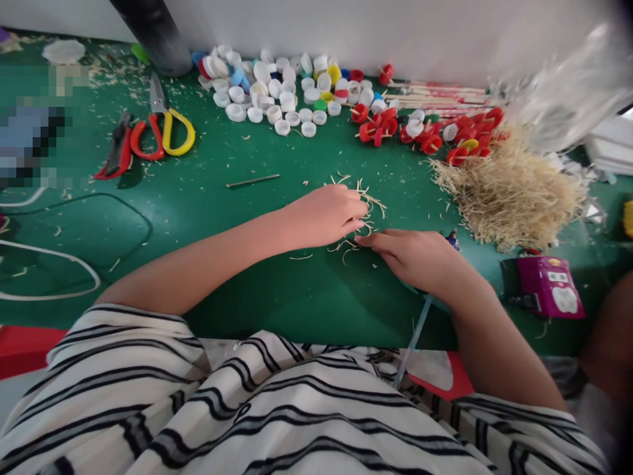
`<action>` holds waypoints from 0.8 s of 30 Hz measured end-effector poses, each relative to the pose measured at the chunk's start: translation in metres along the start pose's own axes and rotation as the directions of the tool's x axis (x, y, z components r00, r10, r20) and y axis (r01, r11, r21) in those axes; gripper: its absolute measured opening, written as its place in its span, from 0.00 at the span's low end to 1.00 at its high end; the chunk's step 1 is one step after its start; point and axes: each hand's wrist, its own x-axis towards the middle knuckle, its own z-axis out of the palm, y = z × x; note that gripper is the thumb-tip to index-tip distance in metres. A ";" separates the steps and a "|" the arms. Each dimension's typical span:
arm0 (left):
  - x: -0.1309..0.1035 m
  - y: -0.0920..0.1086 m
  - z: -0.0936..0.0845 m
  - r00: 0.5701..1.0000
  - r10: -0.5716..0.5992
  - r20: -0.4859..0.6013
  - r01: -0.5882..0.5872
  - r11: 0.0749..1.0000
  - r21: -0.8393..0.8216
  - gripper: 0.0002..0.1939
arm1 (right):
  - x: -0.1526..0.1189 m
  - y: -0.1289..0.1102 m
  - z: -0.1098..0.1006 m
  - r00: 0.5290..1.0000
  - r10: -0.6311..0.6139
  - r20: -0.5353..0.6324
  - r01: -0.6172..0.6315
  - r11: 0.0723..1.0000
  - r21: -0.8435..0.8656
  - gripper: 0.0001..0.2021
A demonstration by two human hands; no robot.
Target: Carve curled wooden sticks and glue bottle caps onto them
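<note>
We see pale strands scattered loosely at the middle of the green table. Our left hand bends its fingers, held close together, over them; our right hand has its fingertips drawn together at their near right edge. We cannot tell whether either pinches a strand. To the right lies a big strand heap, with a purple box nearer; scissors lie far left, white caps far middle.

1 green tabletop — 1 pale wall behind it.
</note>
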 end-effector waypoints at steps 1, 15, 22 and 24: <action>0.000 -0.002 0.001 1.000 -0.022 -0.005 0.021 1.000 -0.016 0.17 | 0.000 0.003 0.000 1.000 -0.026 -0.018 0.026 1.000 0.015 0.25; -0.015 -0.017 -0.033 0.978 -0.206 -0.037 0.202 0.976 -0.085 0.18 | 0.006 0.002 0.005 0.982 0.071 -0.175 -0.079 0.996 -0.037 0.20; -0.024 -0.023 -0.057 0.951 -0.274 -0.141 0.258 0.958 -0.124 0.17 | 0.009 -0.005 0.006 0.951 -0.063 -0.304 0.121 0.977 0.176 0.12; -0.028 -0.023 -0.065 0.939 -0.300 -0.171 0.280 0.951 -0.131 0.16 | 0.008 -0.009 0.005 0.946 -0.106 -0.305 0.170 0.967 0.192 0.10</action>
